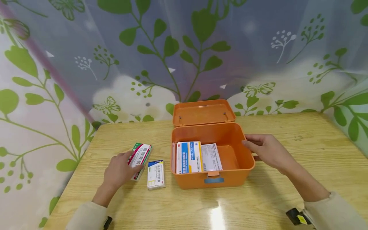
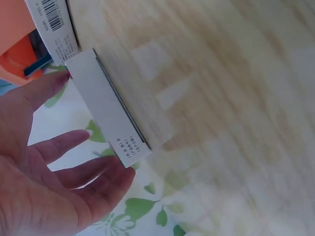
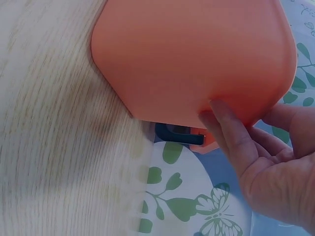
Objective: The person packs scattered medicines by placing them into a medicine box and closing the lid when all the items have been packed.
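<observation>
My left hand [image 1: 120, 171] is over a green, white and red medicine box [image 1: 142, 152] on the table, thumb and fingers at its edges. In the left wrist view the thumb meets one end of this box [image 2: 106, 108] and other fingertips the opposite end. Just to its right lies a white, blue and yellow medicine box [image 1: 156, 175]. An orange storage box [image 1: 187, 180] stands with its lid [image 1: 204, 113] raised. At its right wall, my right hand [image 1: 265, 150] grips the rim, thumb on top and fingers against the outside [image 3: 229, 130].
Inside the orange box, a blue and white medicine box [image 1: 188, 158] and a white printed packet [image 1: 211, 158] fill the left and middle. A blue latch [image 1: 214, 180] is on its front. A leaf-patterned curtain [image 1: 138, 64] hangs behind the wooden table [image 1: 302, 143].
</observation>
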Demonstrator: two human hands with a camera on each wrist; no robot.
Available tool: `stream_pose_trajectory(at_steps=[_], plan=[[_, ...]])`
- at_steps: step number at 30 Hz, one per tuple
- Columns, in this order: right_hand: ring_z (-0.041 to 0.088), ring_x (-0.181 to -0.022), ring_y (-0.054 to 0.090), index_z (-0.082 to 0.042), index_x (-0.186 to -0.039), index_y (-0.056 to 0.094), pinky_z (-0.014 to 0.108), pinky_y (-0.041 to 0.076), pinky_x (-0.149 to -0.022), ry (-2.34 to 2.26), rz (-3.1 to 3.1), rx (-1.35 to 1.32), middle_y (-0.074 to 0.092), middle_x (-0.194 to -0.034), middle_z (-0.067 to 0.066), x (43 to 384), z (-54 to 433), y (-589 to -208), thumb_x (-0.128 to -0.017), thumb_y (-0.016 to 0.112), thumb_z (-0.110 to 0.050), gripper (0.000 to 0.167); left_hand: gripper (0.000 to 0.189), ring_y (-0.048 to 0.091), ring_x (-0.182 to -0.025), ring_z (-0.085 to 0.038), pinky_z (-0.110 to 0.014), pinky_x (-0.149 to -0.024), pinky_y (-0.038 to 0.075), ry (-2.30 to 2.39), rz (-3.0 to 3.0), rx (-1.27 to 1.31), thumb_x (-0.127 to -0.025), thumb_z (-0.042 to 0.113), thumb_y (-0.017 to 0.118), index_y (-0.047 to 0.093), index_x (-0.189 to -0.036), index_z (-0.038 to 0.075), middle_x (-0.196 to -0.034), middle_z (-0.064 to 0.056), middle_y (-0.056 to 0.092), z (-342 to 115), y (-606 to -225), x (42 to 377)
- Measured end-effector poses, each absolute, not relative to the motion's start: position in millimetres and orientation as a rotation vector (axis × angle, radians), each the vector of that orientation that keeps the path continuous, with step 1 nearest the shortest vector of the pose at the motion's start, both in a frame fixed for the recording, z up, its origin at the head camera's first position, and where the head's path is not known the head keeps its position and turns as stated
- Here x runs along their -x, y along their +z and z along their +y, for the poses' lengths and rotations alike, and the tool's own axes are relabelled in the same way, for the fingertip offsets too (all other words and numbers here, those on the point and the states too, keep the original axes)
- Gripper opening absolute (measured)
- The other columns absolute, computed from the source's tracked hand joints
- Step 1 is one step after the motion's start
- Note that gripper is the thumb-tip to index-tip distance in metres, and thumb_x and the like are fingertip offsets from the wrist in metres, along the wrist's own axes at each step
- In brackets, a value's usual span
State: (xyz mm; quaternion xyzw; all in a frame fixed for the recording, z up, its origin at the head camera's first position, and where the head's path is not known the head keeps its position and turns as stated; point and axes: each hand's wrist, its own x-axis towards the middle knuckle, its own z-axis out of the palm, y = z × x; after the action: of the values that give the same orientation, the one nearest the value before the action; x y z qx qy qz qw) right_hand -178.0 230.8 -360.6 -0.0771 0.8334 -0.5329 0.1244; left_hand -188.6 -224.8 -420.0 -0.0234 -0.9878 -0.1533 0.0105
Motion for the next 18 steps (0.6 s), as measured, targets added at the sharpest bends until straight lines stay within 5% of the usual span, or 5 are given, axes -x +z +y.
stream_pose_trajectory(at_steps=[18], plan=[[0.036, -0.113, 0.057, 0.005, -0.143, 0.038, 0.036, 0.056, -0.076, -1.552, 2.444, 0.239, 0.049, -0.135, 0.026, 176, 231, -363, -0.1, 0.052, -0.034, 0.06, 0.079, 0.055, -0.076, -0.033, -0.047, -0.061, 0.049, -0.218, -3.333, 0.072, -0.074, 0.039, 0.075, 0.047, -0.14, 0.006, -0.108, -0.027, 0.055, -211, -411, 215]])
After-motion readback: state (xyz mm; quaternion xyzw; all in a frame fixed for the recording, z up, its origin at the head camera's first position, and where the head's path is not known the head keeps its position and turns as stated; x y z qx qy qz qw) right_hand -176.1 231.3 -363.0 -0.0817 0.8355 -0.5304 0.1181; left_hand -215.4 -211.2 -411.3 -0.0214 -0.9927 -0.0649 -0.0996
